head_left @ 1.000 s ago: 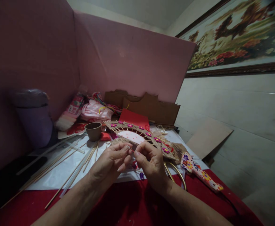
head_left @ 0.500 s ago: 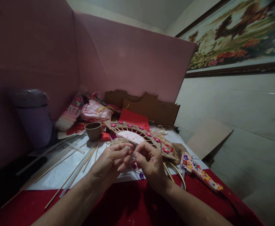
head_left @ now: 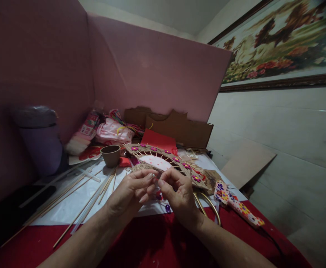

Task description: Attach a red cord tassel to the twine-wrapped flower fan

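Note:
My left hand (head_left: 132,189) is closed in a pinch on a small shiny piece (head_left: 153,176), too small to name for sure. Close beside it, my right hand (head_left: 181,195) pinches what looks like a thin red cord (head_left: 156,179), mostly hidden by the fingers. Purple beads (head_left: 167,208) hang or lie just below the fingertips; which of the two I cannot tell. Behind both hands stands an arched fan-like piece (head_left: 158,162), with a pale dotted middle, thin stick ribs and a twine-wrapped rim carrying pink flowers.
Gold-handled scissors (head_left: 210,204) and a flower-patterned glue gun (head_left: 239,206) lie right of my right hand. A brown cup (head_left: 110,156), wooden sticks (head_left: 67,191) and clear glue sticks (head_left: 92,195) are on the left. Cardboard (head_left: 179,124) and a red sheet (head_left: 158,139) stand behind.
Almost nothing differs. Both hands keep their pinch in the same place, with at most a tiny shift of the red cord and the beads beneath.

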The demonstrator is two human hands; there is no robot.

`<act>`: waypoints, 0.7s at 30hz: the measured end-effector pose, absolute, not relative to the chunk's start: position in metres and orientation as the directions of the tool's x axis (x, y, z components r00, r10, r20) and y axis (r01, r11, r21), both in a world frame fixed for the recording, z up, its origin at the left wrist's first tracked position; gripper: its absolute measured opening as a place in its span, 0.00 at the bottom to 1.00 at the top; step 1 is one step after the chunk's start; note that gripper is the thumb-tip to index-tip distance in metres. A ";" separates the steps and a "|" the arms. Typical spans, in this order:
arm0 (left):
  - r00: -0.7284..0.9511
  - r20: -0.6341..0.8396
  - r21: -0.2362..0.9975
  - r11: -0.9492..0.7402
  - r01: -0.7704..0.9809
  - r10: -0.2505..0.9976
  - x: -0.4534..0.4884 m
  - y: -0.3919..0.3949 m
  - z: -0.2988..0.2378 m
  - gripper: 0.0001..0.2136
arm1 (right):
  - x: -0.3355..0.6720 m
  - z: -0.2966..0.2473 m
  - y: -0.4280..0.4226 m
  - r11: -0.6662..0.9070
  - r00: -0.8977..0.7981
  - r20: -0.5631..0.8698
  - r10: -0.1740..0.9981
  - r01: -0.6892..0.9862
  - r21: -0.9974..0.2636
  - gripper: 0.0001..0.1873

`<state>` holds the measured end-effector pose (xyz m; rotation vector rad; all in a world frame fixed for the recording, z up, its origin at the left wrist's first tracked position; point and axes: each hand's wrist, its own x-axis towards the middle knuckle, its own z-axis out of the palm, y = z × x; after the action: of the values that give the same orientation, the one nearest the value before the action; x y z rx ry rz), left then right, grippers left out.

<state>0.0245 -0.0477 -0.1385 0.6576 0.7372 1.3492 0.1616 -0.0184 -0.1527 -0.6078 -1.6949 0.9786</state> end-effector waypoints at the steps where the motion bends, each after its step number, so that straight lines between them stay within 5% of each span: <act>1: 0.072 -0.084 0.787 0.110 -0.607 0.994 0.024 -0.048 -0.139 0.05 | 0.162 -0.153 -0.018 0.539 -0.333 0.528 0.782 -0.065 -0.840 0.08; 21: 0.075 -0.063 0.791 0.095 -0.605 0.995 0.024 -0.046 -0.139 0.05 | 0.161 -0.152 -0.018 0.541 -0.325 0.527 0.785 -0.053 -0.839 0.08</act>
<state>0.0240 -0.0460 -0.1389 0.6871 0.7235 1.3531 0.1613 -0.0183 -0.1515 -0.6207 -1.6954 0.9657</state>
